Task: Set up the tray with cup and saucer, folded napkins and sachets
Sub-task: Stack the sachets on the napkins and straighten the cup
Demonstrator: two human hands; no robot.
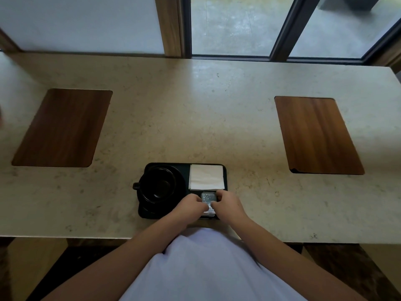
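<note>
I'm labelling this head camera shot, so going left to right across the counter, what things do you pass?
Left wooden inlay panel → black cup on its saucer → folded napkin in the black tray → right wooden inlay panel. The sachets and both hands overlap the tray's near right part, so they are left out.

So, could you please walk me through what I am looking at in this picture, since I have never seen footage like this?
There is no machine here: a person wears a camera on the head, so the one picture looks down over their own arms. On the pale stone counter sits a black tray. On it are a black cup on its saucer, a folded white napkin at the far right, and small sachets nearer the person. The left hand and right hand both pinch the sachets, seemingly arranging them. Two wooden panels are set into the counter either side.
</note>
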